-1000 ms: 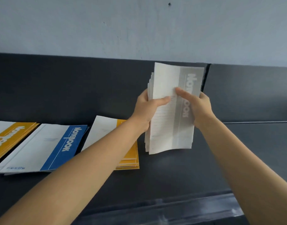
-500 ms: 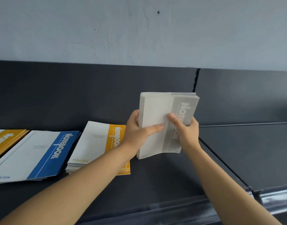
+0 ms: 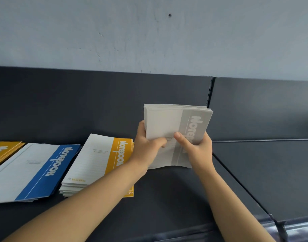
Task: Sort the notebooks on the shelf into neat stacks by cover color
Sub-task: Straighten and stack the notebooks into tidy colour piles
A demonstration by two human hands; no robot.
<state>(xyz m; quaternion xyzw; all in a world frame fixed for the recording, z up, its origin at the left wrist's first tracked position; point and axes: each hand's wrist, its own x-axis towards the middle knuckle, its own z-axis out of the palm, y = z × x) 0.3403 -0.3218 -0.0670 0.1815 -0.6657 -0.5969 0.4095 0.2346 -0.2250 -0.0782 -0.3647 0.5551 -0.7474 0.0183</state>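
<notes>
Wall (image 3: 115,32): pale blue-grey, scuffed, rose above the slotted upright (image 3: 210,91).
Dark spot (image 3: 170,15): on wall, above-left of upright.
Glossy rail (image 3: 299,227): ran low, right of upright.

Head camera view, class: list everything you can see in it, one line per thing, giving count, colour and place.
grey notebooks: one stack, grey and white, held upright, right of the yellow stack.
yellow notebooks: one stack, yellow and white, flat on the shelf, centre-left.
blue notebooks: one pile, blue and white, flat, left of the yellow stack.
second yellow pile: one, yellow, far left, cut by the frame edge.
shelf: dark grey, under the notebooks.
back panel: dark grey, behind the shelf.
wall: pale blue-grey, above.
left hand: one, grips the grey stack's left edge.
right hand: one, grips its right side, thumb across the cover.
</notes>
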